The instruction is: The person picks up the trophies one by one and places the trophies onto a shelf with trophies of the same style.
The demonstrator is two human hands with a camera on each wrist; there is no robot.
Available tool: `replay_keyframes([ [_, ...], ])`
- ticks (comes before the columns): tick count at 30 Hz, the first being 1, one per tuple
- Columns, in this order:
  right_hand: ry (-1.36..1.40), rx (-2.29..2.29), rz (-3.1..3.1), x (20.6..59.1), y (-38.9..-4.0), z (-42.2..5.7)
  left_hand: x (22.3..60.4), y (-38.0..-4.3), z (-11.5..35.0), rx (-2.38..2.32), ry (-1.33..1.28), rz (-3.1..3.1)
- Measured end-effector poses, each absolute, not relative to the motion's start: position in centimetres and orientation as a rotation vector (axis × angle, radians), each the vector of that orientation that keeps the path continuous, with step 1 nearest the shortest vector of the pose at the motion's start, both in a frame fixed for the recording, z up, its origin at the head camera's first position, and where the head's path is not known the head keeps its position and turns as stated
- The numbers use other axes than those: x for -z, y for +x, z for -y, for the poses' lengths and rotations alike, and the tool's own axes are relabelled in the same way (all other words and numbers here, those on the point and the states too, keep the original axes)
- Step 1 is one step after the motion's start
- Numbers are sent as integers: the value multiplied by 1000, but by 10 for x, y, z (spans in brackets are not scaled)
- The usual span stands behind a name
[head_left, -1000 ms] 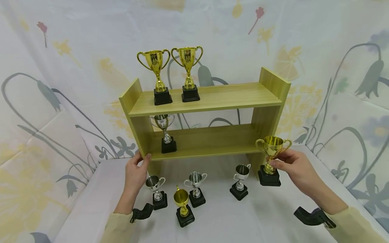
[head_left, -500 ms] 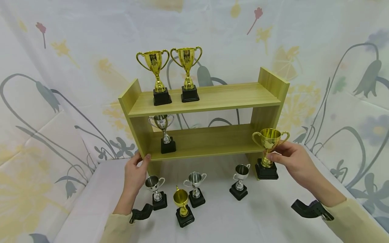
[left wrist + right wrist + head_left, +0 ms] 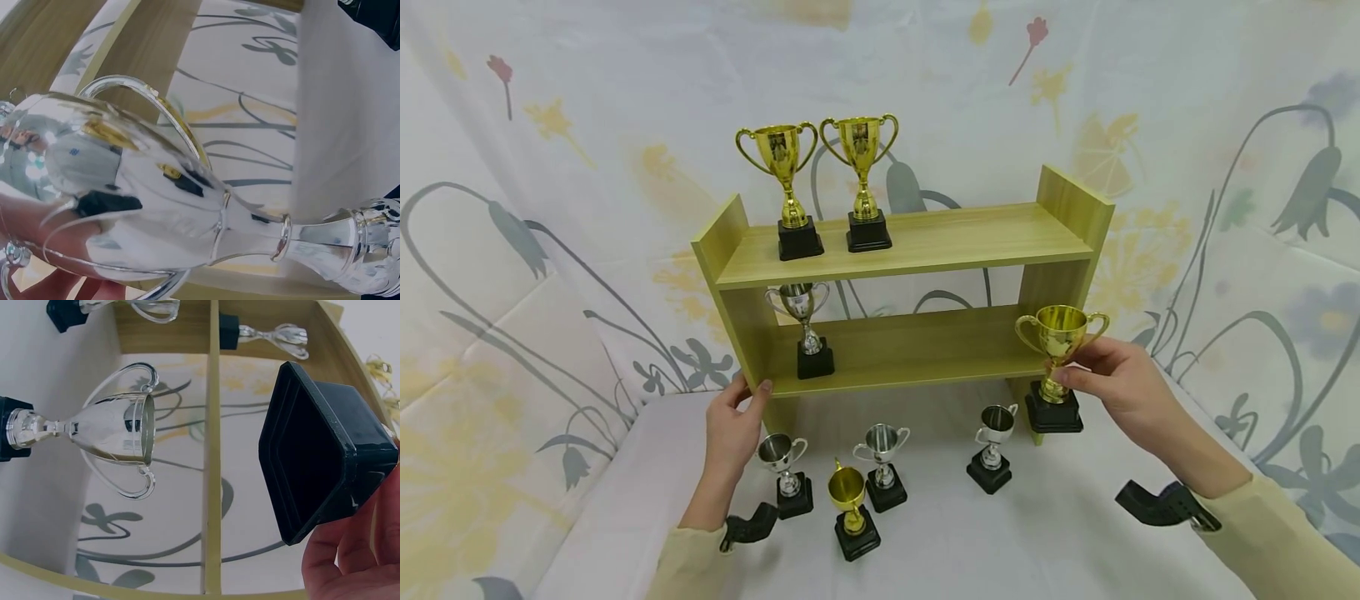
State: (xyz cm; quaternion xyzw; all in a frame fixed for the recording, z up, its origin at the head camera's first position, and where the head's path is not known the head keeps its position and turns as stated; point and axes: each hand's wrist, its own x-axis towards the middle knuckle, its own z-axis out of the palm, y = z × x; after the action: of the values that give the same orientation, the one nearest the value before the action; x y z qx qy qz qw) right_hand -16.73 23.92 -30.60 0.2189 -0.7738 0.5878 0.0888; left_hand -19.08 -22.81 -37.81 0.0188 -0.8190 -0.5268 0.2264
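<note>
My right hand [image 3: 1123, 392] pinches a gold trophy cup [image 3: 1061, 333] by its stem, upright in front of the wooden shelf's right side panel. Its black base [image 3: 312, 453] shows its hollow underside in the right wrist view. My left hand [image 3: 733, 432] grips the left side of the wooden shelf [image 3: 917, 375], thumb in front, at the middle board. Two gold trophies [image 3: 781, 154] stand on the top board, toward the left. A silver trophy [image 3: 810, 321] stands at the left of the middle board.
On the white cloth before the shelf stand silver trophies [image 3: 883, 446], [image 3: 997, 429] and a smaller gold trophy [image 3: 847, 492]. Another silver trophy [image 3: 125, 181] sits close by my left wrist and fills much of that wrist view. A flower-printed cloth [image 3: 625, 100] hangs behind.
My right hand has lifted the gold trophy a little and moved it slightly left, toward the shelf. My left hand stays on the shelf's side.
</note>
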Motion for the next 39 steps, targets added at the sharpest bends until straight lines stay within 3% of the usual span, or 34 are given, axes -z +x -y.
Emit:
replay_keyframes([
  [29, 755, -1748, 2208, 259, -176, -224, 377, -188, 228, 1305, 45, 2175],
  [39, 834, -1949, 1981, 233, -180, -214, 378, -189, 227, 1308, 28, 2160],
])
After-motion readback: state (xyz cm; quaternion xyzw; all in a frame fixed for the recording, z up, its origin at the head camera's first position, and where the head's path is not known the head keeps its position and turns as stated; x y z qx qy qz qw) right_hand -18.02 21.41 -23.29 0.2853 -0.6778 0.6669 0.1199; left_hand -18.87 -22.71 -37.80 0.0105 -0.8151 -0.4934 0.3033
